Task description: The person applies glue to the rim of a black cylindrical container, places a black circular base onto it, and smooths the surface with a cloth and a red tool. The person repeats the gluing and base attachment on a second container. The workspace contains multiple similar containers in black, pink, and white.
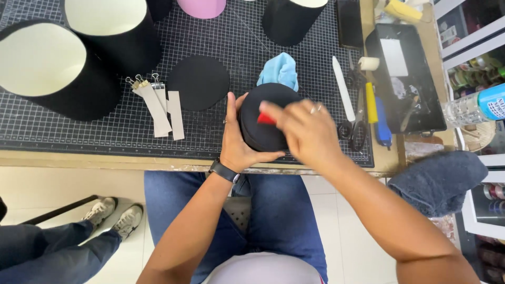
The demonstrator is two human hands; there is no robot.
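Head view, looking down at my workbench. My left hand [239, 142] wraps around the left side of a round black box [265, 118], fingers curled to grip it at the near edge of the gridded cutting mat [79, 134]. My right hand [305, 131] lies across the top of the box, fingers pinched narrow on a small red tool [265, 119] that touches the black surface; the hand is blurred. A light blue cloth [279, 69] lies just beyond the box. To the left, a flat black disc [199, 81] rests on the mat, and further left are 3 grey card strips [160, 108] held by binder clips. 2 large black cylinders with cream linings [58, 68] stand at the far left. To the right of the box lie a white folding stick [343, 88], scissors [357, 123] and a yellow and blue tool [377, 115], then a black tray [405, 79]. A dark grey cloth [436, 181] hangs at the near right. Another person's shoes [113, 215] show at the near left.
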